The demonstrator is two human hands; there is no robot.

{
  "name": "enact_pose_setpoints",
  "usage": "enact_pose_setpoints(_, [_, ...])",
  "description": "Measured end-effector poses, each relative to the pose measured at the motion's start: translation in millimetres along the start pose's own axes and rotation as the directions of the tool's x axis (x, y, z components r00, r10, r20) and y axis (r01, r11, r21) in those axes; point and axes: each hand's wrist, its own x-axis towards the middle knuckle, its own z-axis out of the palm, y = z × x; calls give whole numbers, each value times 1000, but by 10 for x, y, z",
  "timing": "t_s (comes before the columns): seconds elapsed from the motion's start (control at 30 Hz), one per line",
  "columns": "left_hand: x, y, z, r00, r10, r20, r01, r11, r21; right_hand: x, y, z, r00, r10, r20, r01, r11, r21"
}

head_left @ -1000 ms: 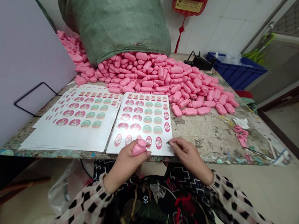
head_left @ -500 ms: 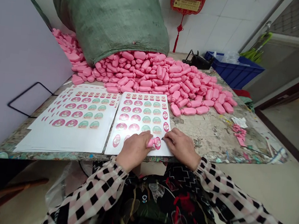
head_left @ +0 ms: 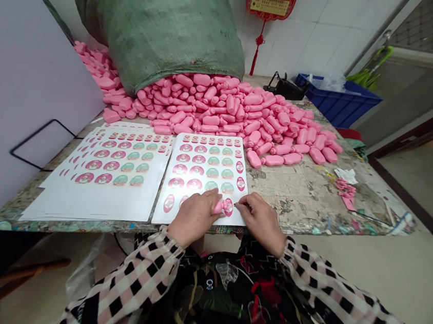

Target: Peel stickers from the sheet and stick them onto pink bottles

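Bottles (head_left: 221, 117) behind sticker sheets (head_left: 204, 179), sack (head_left: 164, 27) behind bottles, bin (head_left: 342, 104) right rear

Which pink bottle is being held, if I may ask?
The pink bottle in the left hand; the others lie heaped farther back on the table.

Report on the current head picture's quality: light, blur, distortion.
Head view: soft, fairly even light on the pink pile and sticker sheet, the lower left nearly black; head view: wide-angle stretch toward the edges, the right sleeve drawn long; head view: lower right corner dark and blurred; head view: small dark item by the right hand too tiny to identify.
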Motion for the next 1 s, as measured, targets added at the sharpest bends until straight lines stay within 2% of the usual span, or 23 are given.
enact_pose_setpoints(0.17, [40,-126,65,999,25,37,-21,992,-125,-55,-103,106,993,90,-79,-88,996,22])
enact_pose_setpoints(0.3, [76,-180,87,994,53,99,-41,992,-120,-28,-157,103,985,144,-92,-144,990,1])
enact_pose_setpoints(0.57, [72,-145,69,993,62,100,-53,994,-93,-91,-260,84,971,100,-218,-101,995,9])
enact_pose_setpoints(0.7, [36,-117,53,996,61,64,-53,992,-115,-134,-248,131,952,170,-254,-131,978,163])
enact_pose_setpoints(0.87, [-2,-111,79,1000,26,8,-24,987,-156,-198,-204,202,916,261,-306,-129,912,390])
enact_pose_setpoints(1.0, [-34,-125,59,999,-31,-28,22,956,-293,-218,-154,161,890,307,-338,-113,866,488])
